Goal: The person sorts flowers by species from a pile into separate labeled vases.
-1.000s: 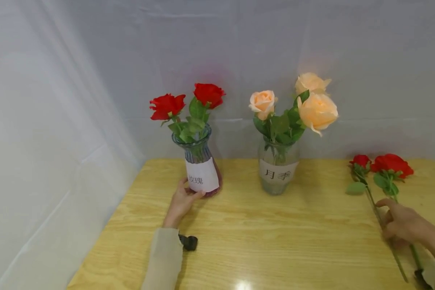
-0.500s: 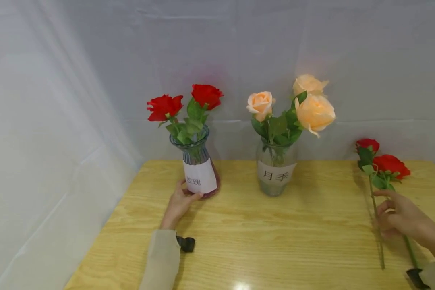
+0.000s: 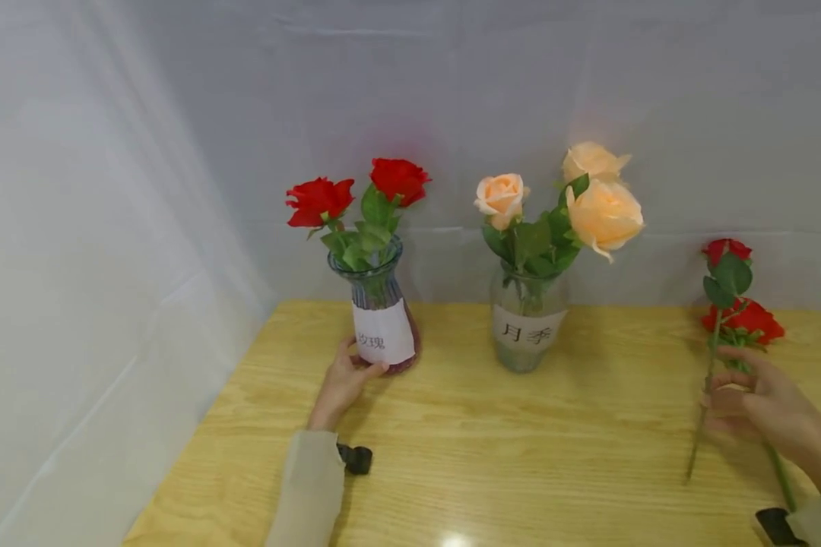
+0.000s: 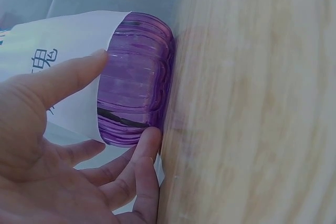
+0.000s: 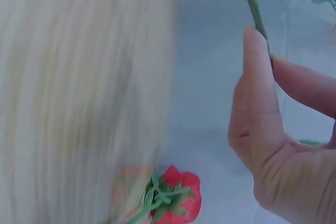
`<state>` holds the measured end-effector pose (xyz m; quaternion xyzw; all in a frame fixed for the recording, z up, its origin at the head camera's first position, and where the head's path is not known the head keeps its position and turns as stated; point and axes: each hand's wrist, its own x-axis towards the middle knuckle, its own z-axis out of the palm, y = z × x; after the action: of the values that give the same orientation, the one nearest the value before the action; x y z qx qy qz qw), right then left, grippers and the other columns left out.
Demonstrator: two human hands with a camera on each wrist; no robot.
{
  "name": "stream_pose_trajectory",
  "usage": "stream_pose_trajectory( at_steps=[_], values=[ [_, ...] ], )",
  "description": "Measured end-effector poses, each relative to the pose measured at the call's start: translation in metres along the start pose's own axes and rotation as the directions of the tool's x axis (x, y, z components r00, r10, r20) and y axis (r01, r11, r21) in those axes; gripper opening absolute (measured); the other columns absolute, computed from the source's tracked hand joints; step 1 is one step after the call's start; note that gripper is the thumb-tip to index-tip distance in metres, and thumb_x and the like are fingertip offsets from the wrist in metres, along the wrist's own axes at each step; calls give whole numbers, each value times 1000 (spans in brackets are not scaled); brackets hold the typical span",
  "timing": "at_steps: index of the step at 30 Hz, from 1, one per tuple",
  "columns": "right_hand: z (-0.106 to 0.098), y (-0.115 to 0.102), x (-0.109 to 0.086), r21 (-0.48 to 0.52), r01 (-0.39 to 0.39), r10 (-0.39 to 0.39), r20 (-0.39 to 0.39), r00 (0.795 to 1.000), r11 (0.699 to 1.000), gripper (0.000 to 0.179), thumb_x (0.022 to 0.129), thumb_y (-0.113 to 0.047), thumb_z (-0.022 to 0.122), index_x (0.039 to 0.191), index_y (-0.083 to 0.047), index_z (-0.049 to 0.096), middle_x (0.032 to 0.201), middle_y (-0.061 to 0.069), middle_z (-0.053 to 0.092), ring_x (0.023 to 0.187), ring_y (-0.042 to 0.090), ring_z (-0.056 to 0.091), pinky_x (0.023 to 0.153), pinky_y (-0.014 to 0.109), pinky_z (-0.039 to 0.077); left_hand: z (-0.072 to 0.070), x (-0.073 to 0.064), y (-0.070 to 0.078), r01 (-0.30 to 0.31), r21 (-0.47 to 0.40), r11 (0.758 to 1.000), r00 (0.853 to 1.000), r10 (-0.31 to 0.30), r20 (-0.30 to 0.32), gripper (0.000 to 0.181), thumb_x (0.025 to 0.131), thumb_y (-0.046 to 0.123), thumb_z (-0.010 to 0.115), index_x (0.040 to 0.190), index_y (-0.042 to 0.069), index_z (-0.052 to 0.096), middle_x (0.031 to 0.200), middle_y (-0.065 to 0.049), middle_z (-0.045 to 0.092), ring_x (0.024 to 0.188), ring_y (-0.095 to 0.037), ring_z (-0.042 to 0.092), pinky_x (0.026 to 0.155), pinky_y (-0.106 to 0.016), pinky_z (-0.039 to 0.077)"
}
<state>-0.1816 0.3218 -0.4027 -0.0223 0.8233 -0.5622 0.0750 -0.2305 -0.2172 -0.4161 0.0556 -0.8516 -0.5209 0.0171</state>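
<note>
My left hand [image 3: 338,387] holds the base of a ribbed blue-purple glass vase [image 3: 376,287] with a white paper label. In the left wrist view, the thumb lies over the label and the fingers curl beneath the purple base [image 4: 134,72]. Two red roses [image 3: 400,181] stand in this vase. At the right, my right hand [image 3: 769,406] pinches the stem of a red rose [image 3: 727,251] between thumb and fingers, its bloom raised. Another red rose [image 3: 759,323] lies on the table behind and below that hand; part of its stem is hidden.
A clear glass vase [image 3: 528,357] with a white label holds 3 peach roses [image 3: 602,216], to the right of the blue-purple one. Both vases stand near the back edge of the wooden table [image 3: 492,456]. A pale cloth [image 3: 424,91] hangs behind it.
The right hand has lifted one red rose: its bloom rose and its stem swung from slanting to nearly upright, its lower end moving left. The left hand stays at the vase.
</note>
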Motion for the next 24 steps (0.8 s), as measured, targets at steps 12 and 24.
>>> stream_pose_trajectory(
  at_steps=[12, 24],
  values=[
    [20, -10, 4, 354, 148, -115, -115, 987, 923, 53, 98, 12, 55, 126, -28, 34, 93, -1, 56, 81, 11, 65, 64, 35, 59, 0, -1, -1, 0, -26, 1000, 1000, 0, 1, 78, 92, 12, 74, 150, -9, 27, 129, -36, 55, 117, -43, 54, 95, -51, 43],
    [34, -21, 11, 659, 281, -219, -177, 960, 698, 39, 99, 16, 47, 123, -13, 36, 90, 3, 64, 84, 17, 67, 64, 39, 60, 0, 0, 0, 7, -16, 1000, 1000, -7, -3, 78, 92, 11, 73, 151, -9, 27, 129, -36, 56, 117, -43, 54, 97, -51, 43]
  ],
)
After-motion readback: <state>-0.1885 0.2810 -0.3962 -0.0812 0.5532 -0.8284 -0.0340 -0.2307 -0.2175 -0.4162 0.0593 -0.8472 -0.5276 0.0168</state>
